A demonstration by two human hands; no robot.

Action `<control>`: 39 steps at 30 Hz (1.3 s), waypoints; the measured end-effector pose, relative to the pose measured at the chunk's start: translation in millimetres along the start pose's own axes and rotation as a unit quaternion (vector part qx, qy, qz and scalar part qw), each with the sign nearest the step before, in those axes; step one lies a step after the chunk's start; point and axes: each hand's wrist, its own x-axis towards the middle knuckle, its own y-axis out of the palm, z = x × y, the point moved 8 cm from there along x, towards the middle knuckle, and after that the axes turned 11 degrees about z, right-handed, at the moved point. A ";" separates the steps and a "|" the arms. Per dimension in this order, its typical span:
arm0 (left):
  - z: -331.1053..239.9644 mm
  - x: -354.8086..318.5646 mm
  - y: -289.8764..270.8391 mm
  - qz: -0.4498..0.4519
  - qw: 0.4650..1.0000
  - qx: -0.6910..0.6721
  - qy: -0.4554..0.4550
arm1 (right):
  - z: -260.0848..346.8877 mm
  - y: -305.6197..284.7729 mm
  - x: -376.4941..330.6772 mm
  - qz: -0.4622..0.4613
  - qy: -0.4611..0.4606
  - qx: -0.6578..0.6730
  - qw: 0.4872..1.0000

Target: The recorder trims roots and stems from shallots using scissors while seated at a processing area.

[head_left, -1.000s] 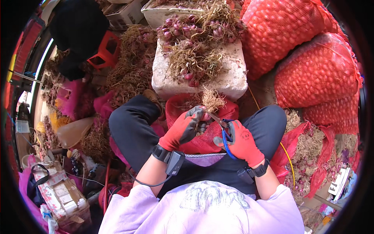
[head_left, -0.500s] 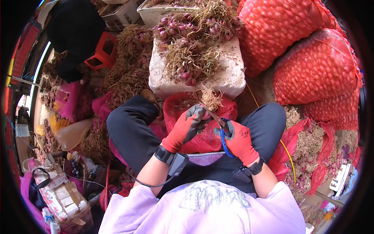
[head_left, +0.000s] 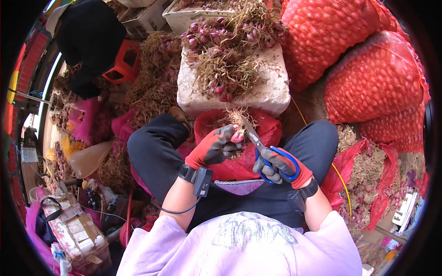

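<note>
Over my lap, my left hand (head_left: pixel 212 148), in a red and grey glove, is closed around a shallot bunch. A pink shallot (head_left: pixel 237 137) shows at its fingertips, with dry, straw-coloured strands (head_left: pixel 238 115) sticking up above. My right hand (head_left: pixel 279 166), also gloved, grips blue-handled scissors (head_left: pixel 254 137). Their blades point up and to the left, right beside the shallot and the base of its strands; whether they touch it I cannot tell. Below both hands a red mesh bag (head_left: pixel 270 129) lies open between my legs. Its contents are mostly hidden.
Ahead stands a white foam box (head_left: pixel 271 89) bearing heaped dried shallots (head_left: pixel 225 69). Full red mesh sacks (head_left: pixel 373 83) lean at the right. An orange-red stool (head_left: pixel 124 62) and more dried bunches (head_left: pixel 154 78) are at the left. A taped carton (head_left: pixel 78 230) sits at lower left.
The scissors have turned more upright and their blades show more clearly. My left hand has shifted slightly left, and the pink shallot in it has come into view.
</note>
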 end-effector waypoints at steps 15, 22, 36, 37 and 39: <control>-20.9 -18.9 -57.8 -0.197 0.937 0.236 0.167 | 9.0 -14.1 1.5 -0.241 -0.017 -0.401 0.884; -19.3 -11.7 -28.4 -0.202 0.920 0.283 0.178 | 17.8 -9.0 5.1 -0.268 -0.088 -0.423 0.861; -1.6 -2.1 -36.5 -0.090 0.982 0.099 0.130 | 20.0 -14.6 -5.6 -0.355 -0.120 -0.574 0.728; -0.6 -2.3 -34.5 -0.089 0.983 0.099 0.128 | 18.0 -17.2 -5.2 -0.356 -0.119 -0.573 0.729; -1.3 -6.8 -30.9 -0.125 0.975 0.130 0.127 | 15.7 -14.4 -3.4 -0.353 -0.114 -0.637 0.676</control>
